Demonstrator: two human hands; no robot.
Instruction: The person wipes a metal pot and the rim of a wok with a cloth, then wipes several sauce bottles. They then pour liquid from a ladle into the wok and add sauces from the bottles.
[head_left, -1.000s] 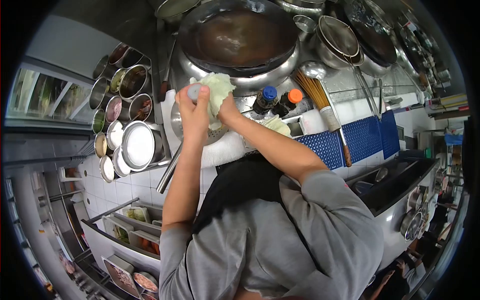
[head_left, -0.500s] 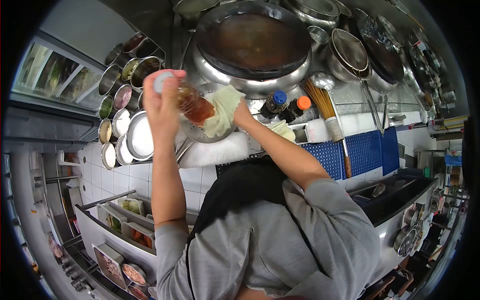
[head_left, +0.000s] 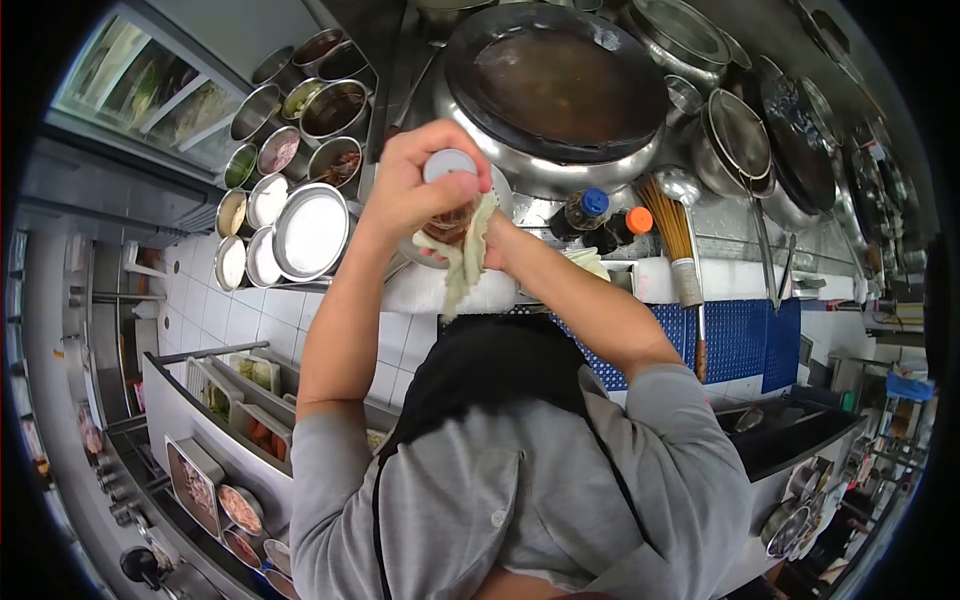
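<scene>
My left hand (head_left: 412,190) is closed around the upper part of a clear bottle with reddish-brown contents (head_left: 449,226) and a pale cap (head_left: 450,165). A pale yellow-green cloth (head_left: 463,270) wraps the bottle's near and right side, its end hanging down. My right hand (head_left: 497,248) grips this cloth against the bottle; some of its fingers are hidden behind the cloth. Beneath both hands, a round metal pan or strainer (head_left: 503,190) is mostly covered. A folded white towel (head_left: 420,290) lies along the counter edge below.
A large dark wok (head_left: 550,85) stands on the stove ahead. Right of my hands are a blue-capped bottle (head_left: 580,214), an orange-capped bottle (head_left: 620,230), a bamboo brush (head_left: 672,235) and a ladle (head_left: 680,186). Metal seasoning pots (head_left: 312,232) crowd the left. An open drawer (head_left: 250,395) holds vegetables.
The bottle has gone from tilted to more upright, and both hands have come closer together. The cloth now hangs lower around the bottle. The whole view has shifted slightly.
</scene>
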